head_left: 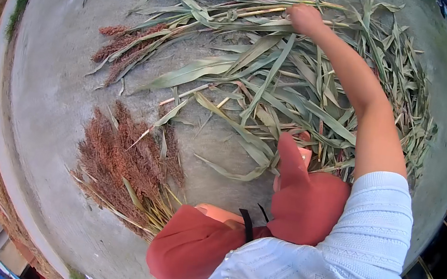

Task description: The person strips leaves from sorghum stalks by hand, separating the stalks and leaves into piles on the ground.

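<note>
My right hand [304,18] reaches out at the top, closed around sorghum stalks [258,11] with long dry green leaves. Reddish-brown seed heads [128,46] at the far left end of this bunch rest on the concrete. Below the hand lies a loose spread of stripped leaves and cut stalks [298,93]. Closer to my knees, a thick bundle of sorghum heads [123,160] lies with its stems pointing toward my left leg. My left hand does not appear in the picture.
Grey concrete ground [53,87] surrounds the plants. A heap of leaves [406,97] curves along the right side. My bent legs in red trousers [311,209] take up the lower middle. A pale kerb [2,68] runs down the left edge, with brown soil beyond it.
</note>
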Demonstrator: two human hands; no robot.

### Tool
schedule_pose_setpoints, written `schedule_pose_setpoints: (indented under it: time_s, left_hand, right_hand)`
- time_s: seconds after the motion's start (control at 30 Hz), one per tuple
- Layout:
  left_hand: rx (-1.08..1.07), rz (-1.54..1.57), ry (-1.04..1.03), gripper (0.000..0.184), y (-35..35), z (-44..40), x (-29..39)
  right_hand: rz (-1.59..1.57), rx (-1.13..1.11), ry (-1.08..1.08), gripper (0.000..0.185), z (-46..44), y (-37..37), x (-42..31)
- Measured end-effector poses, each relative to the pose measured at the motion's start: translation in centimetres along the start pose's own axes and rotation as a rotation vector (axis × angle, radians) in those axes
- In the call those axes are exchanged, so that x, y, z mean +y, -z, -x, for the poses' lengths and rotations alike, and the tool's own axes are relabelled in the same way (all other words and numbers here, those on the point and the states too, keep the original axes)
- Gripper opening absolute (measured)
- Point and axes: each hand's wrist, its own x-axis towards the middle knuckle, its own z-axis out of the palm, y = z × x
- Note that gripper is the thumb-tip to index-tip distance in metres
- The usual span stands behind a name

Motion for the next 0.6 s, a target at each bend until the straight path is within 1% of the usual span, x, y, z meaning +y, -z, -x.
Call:
schedule_pose_setpoints:
  time_s: [0.03, 0.1, 0.17, 0.2, 0.23, 0.27, 0.3, 0.33, 0.37, 0.4, 0.43, 0.47, 0.53, 0.57, 0.6]
  left_hand:
    - [-0.04, -0.032, -0.023, 0.035, 0.3, 2.0, -0.6]
    - [-0.185, -0.072, -0.065, 0.04, -1.2, 7.2, -2.0]
    - [-0.38, -0.08, -0.123, 0.045, -5.4, 14.9, -3.0]
    - [-0.406, -0.058, -0.252, 0.063, -8.0, 19.8, -3.3]
    - [-0.529, 0.013, -0.128, 0.063, -10.8, 23.7, -5.3]
    - [-0.503, -0.055, -0.136, 0.064, -13.0, 28.1, -4.8]
    - [-0.519, -0.265, -0.189, 0.065, -14.9, 31.8, -4.7]
    - [-0.556, -0.237, -0.243, 0.063, -16.6, 35.2, -4.8]
    - [-0.635, -0.208, -0.194, 0.064, -18.1, 37.9, -5.8]
    - [-0.642, -0.235, -0.171, 0.064, -19.9, 39.7, -6.2]
    - [-0.649, -0.261, -0.148, 0.064, -21.7, 41.5, -6.5]
    - [-0.587, -0.353, -0.144, 0.064, -23.0, 42.7, -6.1]
    - [-0.809, -0.187, -0.153, 0.064, -23.6, 41.8, -4.3]
    - [-0.79, -0.311, -0.185, 0.063, -23.9, 41.4, -3.9]
    - [-0.804, -0.449, -0.244, 0.064, -23.2, 40.5, -2.6]
  right_hand:
    - [0.01, -0.039, -0.026, 0.021, -0.9, -1.4, -0.9]
    - [0.034, -0.123, -0.076, 0.02, -2.0, -3.8, -2.5]
    - [0.044, -0.056, 0.053, 0.019, -1.4, -4.1, -2.9]
    - [0.051, -0.021, 0.113, 0.018, -0.9, -4.0, -3.2]
    - [-0.072, 0.154, 0.145, 0.017, -0.1, -3.3, -3.7]
    - [-0.193, 0.329, 0.175, 0.016, 1.4, -1.4, -4.1]
    - [-0.312, 0.504, 0.208, 0.016, 2.8, 0.7, -4.5]
    - [-0.352, 0.445, 0.22, 0.018, 3.9, 2.7, -4.9]
    - [-0.396, 0.385, 0.233, 0.02, 5.1, 4.8, -5.4]
    - [-0.436, 0.326, 0.242, 0.023, 6.4, 6.6, -5.8]
    - [-0.473, 0.372, 0.24, 0.025, 7.8, 8.0, -6.1]
    - [-0.511, 0.414, 0.242, 0.027, 9.1, 9.4, -6.4]
    - [-0.59, 0.307, 0.216, 0.026, 10.9, 11.9, -5.7]
    - [-0.77, 0.256, 0.189, 0.027, 11.2, 11.5, -4.7]
    - [-0.865, 0.217, 0.156, 0.027, 11.5, 11.1, -3.5]
